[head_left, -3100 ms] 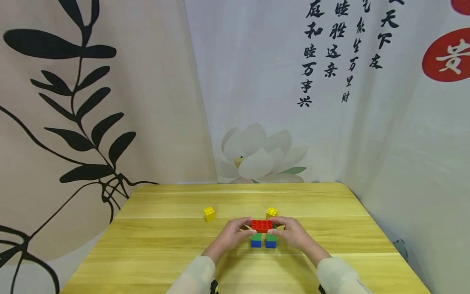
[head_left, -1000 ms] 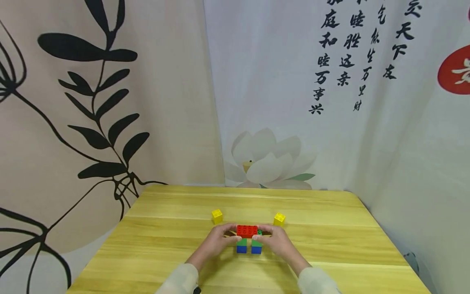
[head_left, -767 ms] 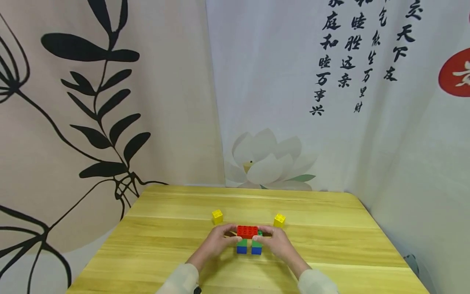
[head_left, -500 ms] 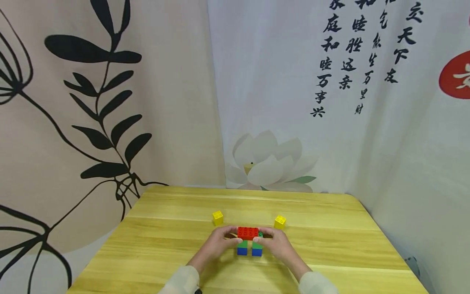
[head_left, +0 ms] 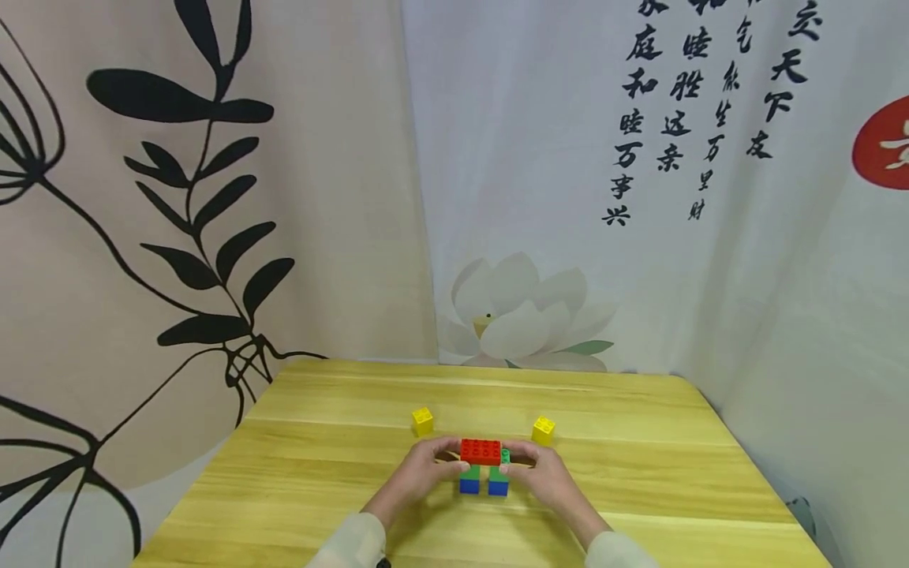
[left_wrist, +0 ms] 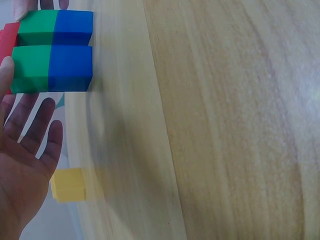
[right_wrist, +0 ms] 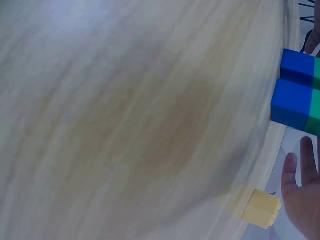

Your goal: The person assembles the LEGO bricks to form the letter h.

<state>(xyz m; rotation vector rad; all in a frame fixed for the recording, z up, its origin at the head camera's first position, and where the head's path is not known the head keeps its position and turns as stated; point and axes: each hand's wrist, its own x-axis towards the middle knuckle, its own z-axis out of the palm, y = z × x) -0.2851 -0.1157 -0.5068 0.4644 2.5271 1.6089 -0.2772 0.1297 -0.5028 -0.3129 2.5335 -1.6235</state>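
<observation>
Left hand [head_left: 424,473] pinches left end of red brick [head_left: 480,451]; right hand [head_left: 540,474] pinches right end. Brick sits atop green-blue stacks [head_left: 483,480] on table [head_left: 341,457]. Yellow cubes [head_left: 422,420] behind.

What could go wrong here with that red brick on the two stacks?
The red brick spans two separate green-on-blue stacks with a gap between; uneven pressure from the left hand or right hand could spread or tip them. The yellow cubes lie close behind and could get knocked.
</observation>
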